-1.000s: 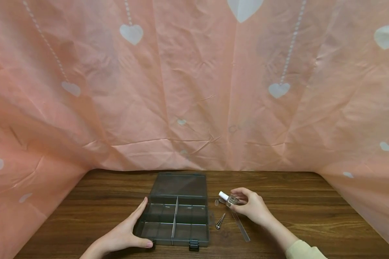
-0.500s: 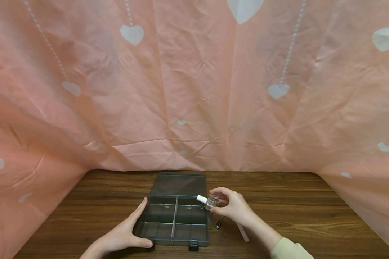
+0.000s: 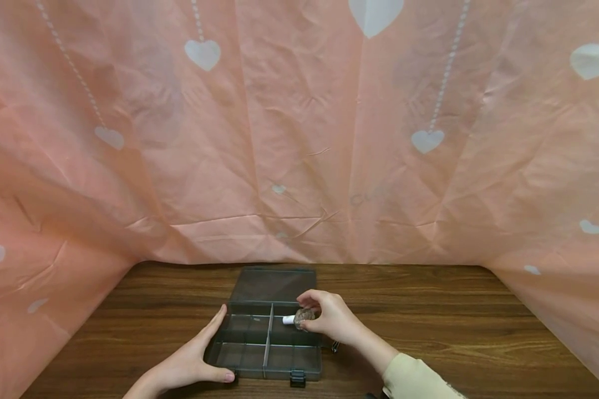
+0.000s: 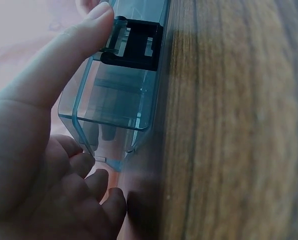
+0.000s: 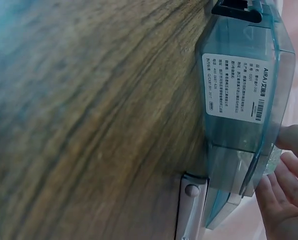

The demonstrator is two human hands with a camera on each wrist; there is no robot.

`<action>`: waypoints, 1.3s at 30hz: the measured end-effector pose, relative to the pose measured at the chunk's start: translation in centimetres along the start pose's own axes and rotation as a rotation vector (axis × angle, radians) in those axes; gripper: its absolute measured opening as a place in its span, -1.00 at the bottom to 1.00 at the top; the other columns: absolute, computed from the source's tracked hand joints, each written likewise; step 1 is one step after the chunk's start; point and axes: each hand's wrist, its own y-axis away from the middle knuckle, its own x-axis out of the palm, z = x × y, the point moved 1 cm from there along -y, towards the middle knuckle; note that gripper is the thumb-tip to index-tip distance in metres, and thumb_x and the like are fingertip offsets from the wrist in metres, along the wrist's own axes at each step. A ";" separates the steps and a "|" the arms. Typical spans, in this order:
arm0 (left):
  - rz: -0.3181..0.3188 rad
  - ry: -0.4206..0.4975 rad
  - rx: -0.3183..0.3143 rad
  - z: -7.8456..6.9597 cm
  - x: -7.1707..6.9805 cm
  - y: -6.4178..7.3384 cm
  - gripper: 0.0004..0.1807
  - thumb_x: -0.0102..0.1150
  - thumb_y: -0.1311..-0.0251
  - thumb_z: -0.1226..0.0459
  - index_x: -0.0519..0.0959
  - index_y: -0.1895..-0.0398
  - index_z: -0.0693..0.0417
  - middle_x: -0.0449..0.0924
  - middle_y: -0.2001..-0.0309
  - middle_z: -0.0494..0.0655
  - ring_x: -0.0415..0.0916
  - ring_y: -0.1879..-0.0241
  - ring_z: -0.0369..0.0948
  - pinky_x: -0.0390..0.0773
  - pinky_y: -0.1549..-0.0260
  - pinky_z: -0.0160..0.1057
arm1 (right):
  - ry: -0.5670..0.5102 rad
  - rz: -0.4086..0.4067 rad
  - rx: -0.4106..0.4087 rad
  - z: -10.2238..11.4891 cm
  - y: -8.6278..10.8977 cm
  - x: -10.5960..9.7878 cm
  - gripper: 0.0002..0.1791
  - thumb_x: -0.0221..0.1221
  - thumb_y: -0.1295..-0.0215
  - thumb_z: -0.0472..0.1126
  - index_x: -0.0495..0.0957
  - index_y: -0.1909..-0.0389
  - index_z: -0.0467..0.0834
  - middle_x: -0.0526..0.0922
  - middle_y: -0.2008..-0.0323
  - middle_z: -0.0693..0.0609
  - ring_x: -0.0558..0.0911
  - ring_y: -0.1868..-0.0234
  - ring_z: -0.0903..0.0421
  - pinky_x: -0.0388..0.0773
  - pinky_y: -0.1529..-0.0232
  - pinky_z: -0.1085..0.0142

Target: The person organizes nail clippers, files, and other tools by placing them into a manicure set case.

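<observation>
A smoky, see-through storage box [image 3: 292, 354] stands with its lid raised at the back. White dividers split it into several compartments. The person's left hand [image 3: 189, 357] grips its left end, thumb at the front latch and fingers along the side; the left wrist view shows the thumb on the rim beside the black latch [image 4: 134, 44]. Over the back right compartment, the right hand [image 3: 331, 318] pinches a small clear nail polish bottle [image 3: 304, 320], tilted, white cap pointing left. Whether the bottle touches the box floor cannot be told.
Silver nail clippers [image 5: 191, 210] lie on the wooden table [image 3: 454, 321] close to the box's right side. A white printed label [image 5: 235, 88] is stuck on that wall. A pink heart-patterned cloth [image 3: 299, 138] hangs behind and at both sides.
The right hand has carried the nail polish bottle left, from beside the box to over its back right compartment. Its arm now covers the clear strip on the table. The left hand stays put.
</observation>
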 end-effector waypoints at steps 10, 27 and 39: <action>-0.007 -0.013 -0.006 0.0 0.0 0.0 0.29 0.45 0.03 0.05 -0.34 -0.52 0.09 -0.46 -0.51 0.08 -0.43 -0.43 0.11 -0.15 -0.20 0.35 | 0.059 0.037 -0.010 0.0 -0.6 0.4 -0.59 0.44 0.08 -0.39 0.57 0.16 -0.35 0.65 0.21 -0.14 0.63 0.20 -0.02 0.57 0.16 0.23; 0.004 0.013 -0.012 0.1 0.0 0.1 0.27 0.44 0.01 0.07 -0.35 -0.52 0.05 -0.48 -0.51 0.06 -0.46 -0.43 0.14 -0.17 -0.20 0.36 | -0.176 -0.032 0.050 -0.5 0.4 0.7 -0.59 0.38 0.03 -0.47 0.55 0.10 -0.41 0.63 0.13 -0.28 0.62 0.10 -0.18 0.56 0.10 0.26; 0.003 0.002 -0.007 0.0 -0.1 0.1 0.27 0.43 0.00 0.07 -0.35 -0.52 0.07 -0.47 -0.51 0.09 -0.45 -0.42 0.13 -0.19 -0.20 0.36 | -0.215 -0.177 0.105 -0.8 3.6 -3.1 -0.63 0.37 -0.03 -0.41 0.55 0.10 -0.38 0.65 0.17 -0.26 0.63 0.15 -0.19 0.57 0.14 0.27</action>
